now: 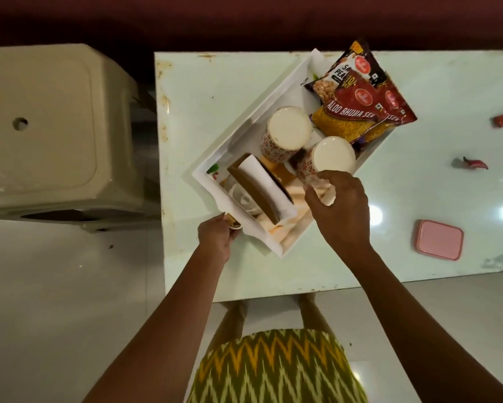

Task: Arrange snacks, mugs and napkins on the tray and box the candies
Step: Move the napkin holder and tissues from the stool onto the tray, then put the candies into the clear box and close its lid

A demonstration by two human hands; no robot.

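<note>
White plastic tray sits skewed on the pale table, holding three snack packets, two upturned patterned mugs and a napkin holder. Right hand pinches the nearer mug's handle; left hand grips the tray's rim.

There is a single view, from a camera worn on the person's head, looking almost straight down from above. The pale table fills the upper right of the frame, its near edge crossing just below the middle, and a beige stool sits at upper left. Both forearms reach up from the bottom edge (the wide lens bows straight edges slightly).
</note>
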